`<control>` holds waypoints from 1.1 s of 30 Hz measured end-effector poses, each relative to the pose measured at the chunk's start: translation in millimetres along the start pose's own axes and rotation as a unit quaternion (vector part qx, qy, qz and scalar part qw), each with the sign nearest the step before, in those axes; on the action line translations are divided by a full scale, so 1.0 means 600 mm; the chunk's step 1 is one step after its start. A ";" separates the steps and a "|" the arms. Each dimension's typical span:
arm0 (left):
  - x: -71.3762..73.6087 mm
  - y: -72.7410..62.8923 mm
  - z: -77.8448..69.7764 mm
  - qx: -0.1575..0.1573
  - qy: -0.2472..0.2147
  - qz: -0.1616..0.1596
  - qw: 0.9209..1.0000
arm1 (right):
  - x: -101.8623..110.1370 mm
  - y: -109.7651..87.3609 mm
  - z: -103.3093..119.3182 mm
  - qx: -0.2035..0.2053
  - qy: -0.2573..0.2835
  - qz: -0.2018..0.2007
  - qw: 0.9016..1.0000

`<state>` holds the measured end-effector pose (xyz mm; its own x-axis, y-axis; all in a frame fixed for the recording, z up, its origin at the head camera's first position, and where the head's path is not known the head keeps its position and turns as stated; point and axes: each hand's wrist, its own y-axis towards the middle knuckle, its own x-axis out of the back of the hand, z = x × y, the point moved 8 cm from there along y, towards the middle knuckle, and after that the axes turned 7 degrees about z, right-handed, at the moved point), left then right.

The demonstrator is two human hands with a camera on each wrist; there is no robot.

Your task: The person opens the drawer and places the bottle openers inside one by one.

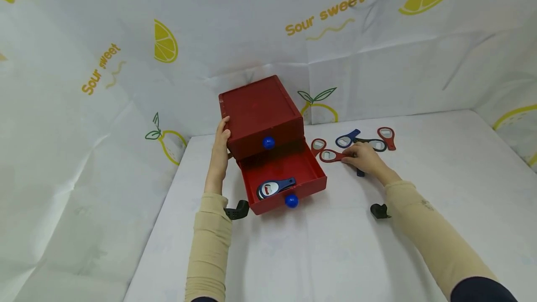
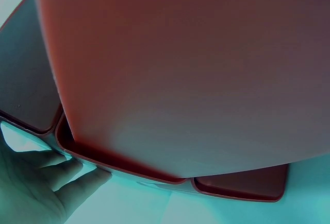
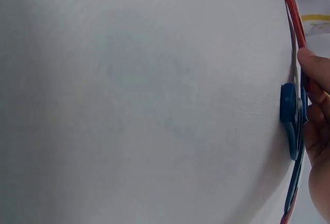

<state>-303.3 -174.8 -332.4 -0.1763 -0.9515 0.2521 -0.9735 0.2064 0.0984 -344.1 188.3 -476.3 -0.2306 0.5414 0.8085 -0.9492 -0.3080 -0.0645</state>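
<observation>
A red two-drawer cabinet stands tilted on the table, its lower drawer pulled out. My left hand rests against the cabinet's left side with its fingers fairly straight, as the left wrist view also shows. Inside that drawer a blue bottle opener lies over a darker one. To the right of the cabinet, my right hand pinches a red bottle opener by the handle. In the right wrist view its thumb presses on the red handle, with a blue opener close beneath.
Around the right hand lie more openers: a red one beside the drawer, a blue one, a dark one and another red one. Blue knobs stick out from the drawer fronts. A lemon-print cloth hangs behind.
</observation>
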 end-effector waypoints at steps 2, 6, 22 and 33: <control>0.000 0.000 0.000 -0.002 -0.001 0.000 1.000 | 0.006 -0.003 0.002 0.010 0.006 -0.007 1.000; 0.000 0.002 -0.002 -0.006 0.001 -0.001 1.000 | 0.019 -0.009 0.004 0.022 0.011 -0.021 0.999; -0.003 0.001 -0.001 -0.006 0.003 0.001 1.000 | 0.085 -0.059 0.047 0.074 0.038 -0.102 0.991; 0.000 0.001 0.000 -0.006 -0.002 0.000 1.000 | 0.103 -0.099 0.131 0.172 0.065 -0.156 0.971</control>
<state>-303.7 -175.0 -332.4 -0.1772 -0.9521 0.2490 -0.9715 0.2097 0.1103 -285.2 178.9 -376.5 0.0101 0.7379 0.6748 -0.8551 -0.3434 0.3883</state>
